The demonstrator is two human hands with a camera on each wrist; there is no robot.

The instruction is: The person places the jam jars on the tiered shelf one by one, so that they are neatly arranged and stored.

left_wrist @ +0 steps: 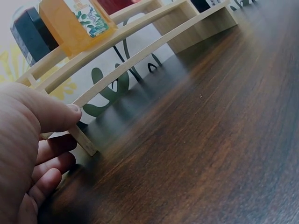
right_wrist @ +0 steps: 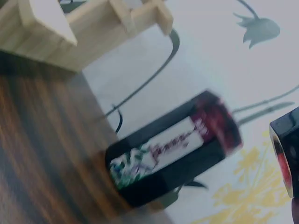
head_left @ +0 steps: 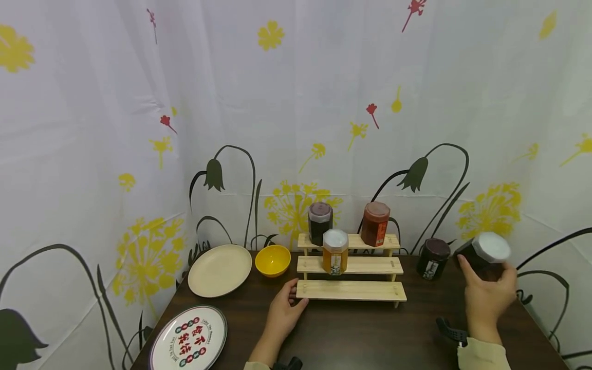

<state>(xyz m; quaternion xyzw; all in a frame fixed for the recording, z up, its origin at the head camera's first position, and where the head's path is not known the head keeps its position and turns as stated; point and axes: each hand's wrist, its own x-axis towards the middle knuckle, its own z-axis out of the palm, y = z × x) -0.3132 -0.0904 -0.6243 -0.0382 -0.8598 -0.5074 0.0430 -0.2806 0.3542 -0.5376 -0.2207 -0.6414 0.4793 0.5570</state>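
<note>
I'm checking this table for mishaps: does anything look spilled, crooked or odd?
Nothing looks spilled or damaged. Only the white-lidded jar in the right hand is tilted, while the three jars on the rack stand upright; probably from handling.

We see pale, smooth, matt wood in the stepped stand (head_left: 351, 290); the dark tabletop (head_left: 365, 334) looks wood-grained, with a soft sheen; the white-lidded jar (head_left: 482, 254) looks smooth, its lid like plastic; the amber jar (head_left: 335, 257) is translucent and shiny; we read the printed curtain (head_left: 319, 103) as matt, lightly creased cloth; the yellow bowl (head_left: 273, 261) looks smooth and glossy, the cream plate (head_left: 219, 271) duller; the sleeve (head_left: 483, 354) is matt cloth.
</note>
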